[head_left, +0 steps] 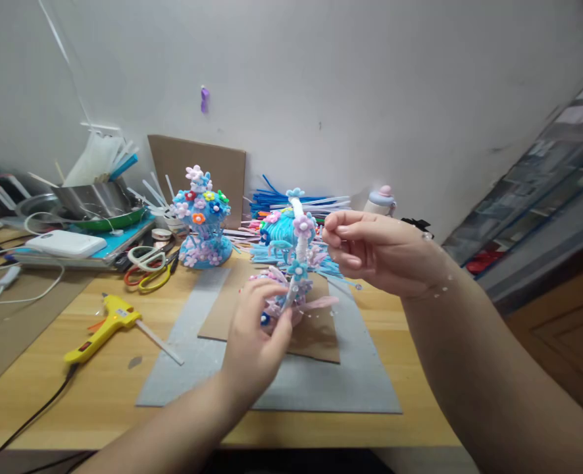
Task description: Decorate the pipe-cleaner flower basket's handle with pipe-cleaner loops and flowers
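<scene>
Pinching lower end of flower-trimmed white stem [302,249] between thumb and fingers, left hand [256,329] probably steadies it near-upright above cardboard [316,347], toward front edge of counter [321,431]. Right hand [380,253] half-curled beside stem; cannot tell if gripping anything.

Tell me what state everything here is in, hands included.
Left hand: gripping white stem
Right hand: raised, fingers curled
Glue gun: lying down, stick inserted
Bottle: upright, lid on
Back cardboard: leaning on wall
Scissors: blades unclear
</scene>
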The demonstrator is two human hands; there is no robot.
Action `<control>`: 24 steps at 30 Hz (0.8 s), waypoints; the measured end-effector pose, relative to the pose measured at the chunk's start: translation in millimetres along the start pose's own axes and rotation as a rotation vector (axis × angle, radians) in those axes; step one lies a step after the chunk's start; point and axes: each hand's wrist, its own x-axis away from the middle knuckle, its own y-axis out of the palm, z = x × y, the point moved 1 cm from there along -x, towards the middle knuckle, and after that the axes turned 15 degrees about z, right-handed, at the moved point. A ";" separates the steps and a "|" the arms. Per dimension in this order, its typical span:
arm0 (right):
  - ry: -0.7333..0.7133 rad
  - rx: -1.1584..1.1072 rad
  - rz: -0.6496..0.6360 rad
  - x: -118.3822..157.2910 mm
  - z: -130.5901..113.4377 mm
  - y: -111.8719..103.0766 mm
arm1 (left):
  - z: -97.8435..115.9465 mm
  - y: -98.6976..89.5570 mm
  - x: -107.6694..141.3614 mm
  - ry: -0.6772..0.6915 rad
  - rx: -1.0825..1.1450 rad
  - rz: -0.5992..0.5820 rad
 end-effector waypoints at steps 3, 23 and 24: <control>-0.048 0.048 0.002 0.0 2.6 -0.2 | -13.3 13.3 -19.3 -0.157 -0.068 0.005; 0.040 0.073 -0.101 7.1 11.0 23.1 | -32.4 29.9 -57.1 -0.357 0.084 0.055; 0.052 0.050 -0.110 9.3 9.3 21.0 | -33.4 31.1 -58.6 -0.358 0.094 0.049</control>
